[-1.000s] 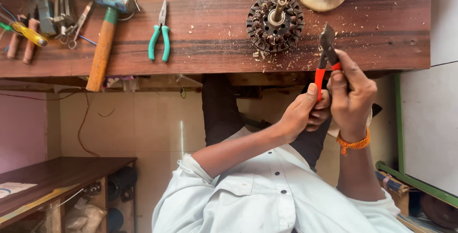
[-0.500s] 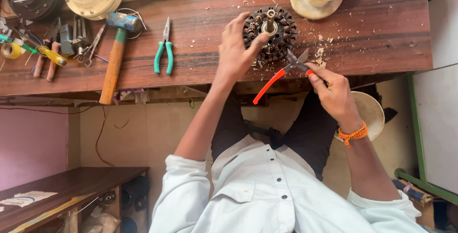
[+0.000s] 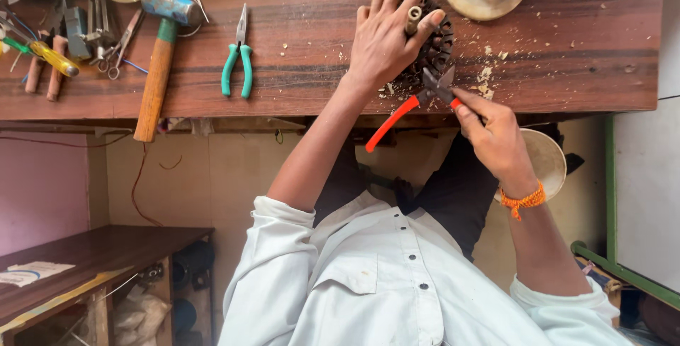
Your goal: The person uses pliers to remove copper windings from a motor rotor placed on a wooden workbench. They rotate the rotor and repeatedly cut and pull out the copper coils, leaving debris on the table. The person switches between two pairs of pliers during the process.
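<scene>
While on bench (image 3: 567, 48), stator (image 3: 435, 45) underhand

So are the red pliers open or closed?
Open. The red pliers have one red handle sticking out to the side while the right hand holds the other, their tip at the dark motor core under the left hand.
</scene>
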